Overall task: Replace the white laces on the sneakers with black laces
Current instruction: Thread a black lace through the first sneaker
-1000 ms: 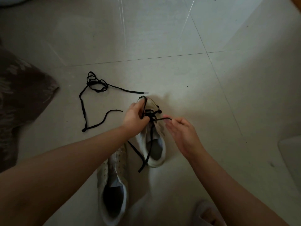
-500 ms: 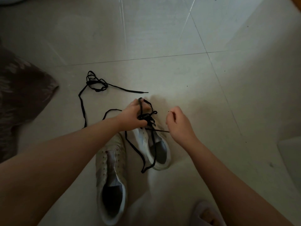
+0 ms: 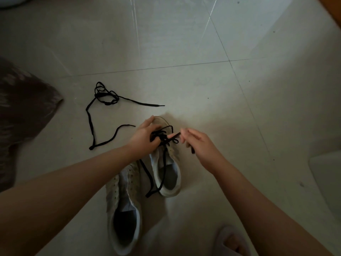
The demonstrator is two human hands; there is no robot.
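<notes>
Lacing was under way on the far sneaker, which lay on the tiled floor with its toe pointing away from the person. The left hand pressed down on the toe end, fingers curled around the black lace where it crossed the lowest eyelets, seemingly to steady the shoe and keep the crossings from slipping. The right hand pinched 1 free end of that lace between thumb and fingertips, drawn out to the side, probably to take up slack before the next eyelet. The other end trailed back over the shoe's opening onto the floor. Just beside it lay the near sneaker, with no lace in it. A spare lace lay loose on the floor to the left, likely waiting for that shoe
</notes>
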